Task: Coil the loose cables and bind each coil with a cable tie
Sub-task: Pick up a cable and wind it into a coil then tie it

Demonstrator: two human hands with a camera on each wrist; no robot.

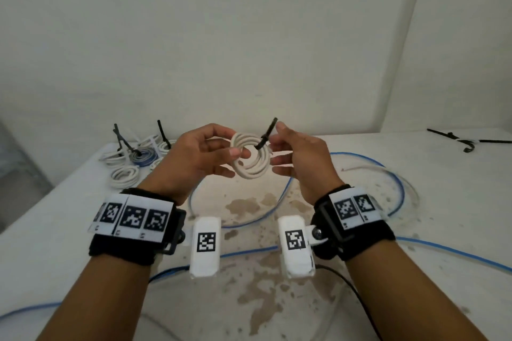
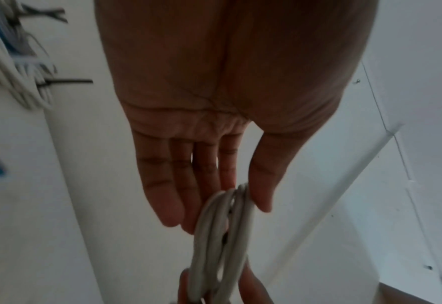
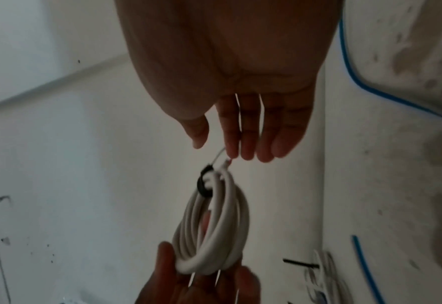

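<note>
Above the table I hold a small white cable coil (image 1: 250,158) upright between both hands. My left hand (image 1: 232,157) pinches its left side between thumb and fingers; the left wrist view shows that pinch (image 2: 240,197) on the coil (image 2: 214,236). A black cable tie (image 1: 265,137) is wrapped round the coil's upper right, its tail pointing up. My right hand (image 1: 277,144) is at that tail with straight fingers. In the right wrist view the right hand (image 3: 214,148) has its index fingertip touching the tail and its thumb apart, just above the tie (image 3: 204,185) on the coil (image 3: 214,226).
Several bound coils (image 1: 124,174), one blue (image 1: 144,157), lie at the table's far left near its edge. A long loose blue cable (image 1: 399,183) loops over the stained table (image 1: 263,299) under my hands. Spare black ties (image 1: 468,142) lie at the far right.
</note>
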